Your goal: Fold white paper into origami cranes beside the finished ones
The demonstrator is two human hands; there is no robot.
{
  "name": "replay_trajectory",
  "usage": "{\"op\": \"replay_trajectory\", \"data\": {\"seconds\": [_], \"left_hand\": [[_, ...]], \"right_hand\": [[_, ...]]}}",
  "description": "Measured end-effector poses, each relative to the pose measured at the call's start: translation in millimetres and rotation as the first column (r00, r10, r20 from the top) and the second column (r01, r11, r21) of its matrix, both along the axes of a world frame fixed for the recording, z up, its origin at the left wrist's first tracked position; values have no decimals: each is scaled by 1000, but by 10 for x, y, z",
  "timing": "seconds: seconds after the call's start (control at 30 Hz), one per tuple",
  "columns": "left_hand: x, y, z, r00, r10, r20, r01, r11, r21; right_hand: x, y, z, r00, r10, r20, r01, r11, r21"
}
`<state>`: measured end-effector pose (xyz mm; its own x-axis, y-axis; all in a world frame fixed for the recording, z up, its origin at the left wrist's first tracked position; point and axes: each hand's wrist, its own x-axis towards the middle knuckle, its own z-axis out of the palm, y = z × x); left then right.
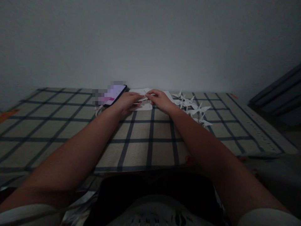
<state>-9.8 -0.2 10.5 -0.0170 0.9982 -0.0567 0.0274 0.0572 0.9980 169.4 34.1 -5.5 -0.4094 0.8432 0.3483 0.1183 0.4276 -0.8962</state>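
Near the far side of the table, my left hand (128,102) and my right hand (161,99) meet over a small piece of folded white paper (143,99). Both hands are closed, with thumbs and fingertips pinching it, and the fingers partly hide its shape. Flat white paper sheets (147,107) lie on the cloth underneath. Several folded white paper cranes (188,103) sit in a cluster just right of my right hand. My right forearm covers the near edge of that cluster.
A phone (115,94) with a lit screen lies left of my left hand, a pale cord (98,110) beside it. The table wears a checked cloth (138,141). A plain wall (150,44) rises behind, and a dark striped thing (279,94) stands at the right.
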Motion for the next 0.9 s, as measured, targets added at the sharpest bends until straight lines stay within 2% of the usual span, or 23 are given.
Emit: {"op": "replay_trajectory", "data": {"seconds": [0.2, 0.4, 0.57, 0.67, 0.9], "left_hand": [[-40, 5, -25, 994, -101, -52, 107, 987, 123], [-48, 43, -78, 986, -135, -102, 152, 970, 188], [-20, 15, -73, 992, -91, -88, 107, 976, 189], [-11, -3, -65, 989, -71, -133, 97, 975, 198], [-2, 12, -103, 991, -1, -133, 30, 976, 214]], "right_hand": [[-16, -2, 18, 999, -11, -42, 11, 1000, -2], [-45, 25, 6, 992, -100, -72, 104, 993, 50], [-38, 16, -3, 993, -107, -45, 111, 989, 97], [-40, 14, -16, 992, -119, -51, 124, 985, 119], [-98, 29, -44, 969, -119, -215, 114, 993, -35]]}}
